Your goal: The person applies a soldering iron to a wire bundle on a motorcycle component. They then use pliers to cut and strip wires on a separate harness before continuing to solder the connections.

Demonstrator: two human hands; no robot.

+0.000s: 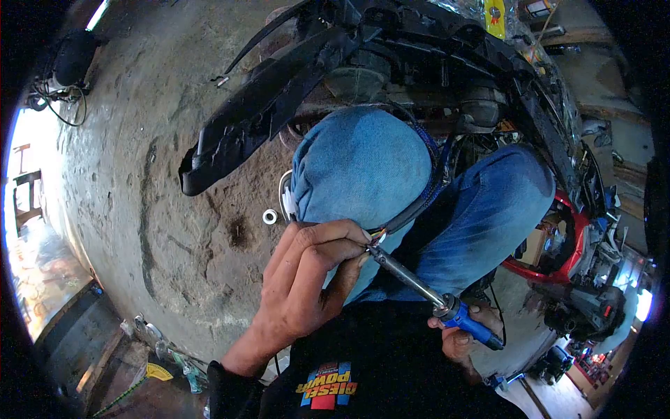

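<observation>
My right hand (466, 334) is closed around the blue handle of a soldering iron (412, 281). The iron's metal shaft slants up to the left, and its tip is at the fingers of my left hand (307, 269). That hand is closed in a pinch over my knee, on the thin coloured wires (378, 236) that come out of a dark sleeved cable (413, 211). Exactly where the tip meets the wires is hidden by the fingers. The cable runs up between my jean-covered knees (363, 167).
A large black plastic frame (258, 115) arches ahead of my knees. On the stained concrete floor (174, 223) lies a small white ring (270, 216). To the right are a red-rimmed part (576, 241) and scattered parts. A yellow fan-shaped object (159, 371) is at lower left.
</observation>
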